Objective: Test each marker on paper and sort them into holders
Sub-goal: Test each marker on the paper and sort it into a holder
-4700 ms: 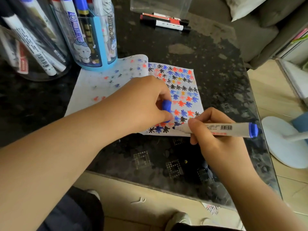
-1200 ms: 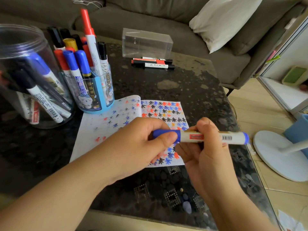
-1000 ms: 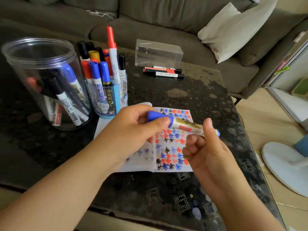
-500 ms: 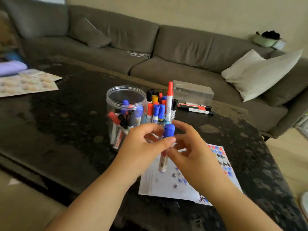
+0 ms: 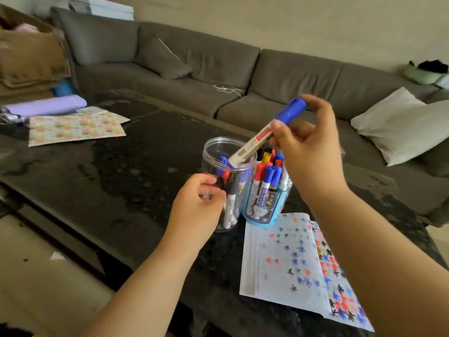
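At frame centre, the right hand (image 5: 308, 144) pinches a blue-capped white marker (image 5: 267, 133), tail over the clear round plastic jar (image 5: 213, 147); lowering it straight avoids the rim. The left hand (image 5: 196, 210) curls loosely, empty.

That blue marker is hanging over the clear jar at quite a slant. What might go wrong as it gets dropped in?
1. The right hand pinches the blue marker only near its capped top, and its lower end sits at the rim of the clear jar, so it might catch the rim and fall onto the table.
2. The left hand rests by the jar's side; a nudge might tip the jar or the blue holder close beside it.
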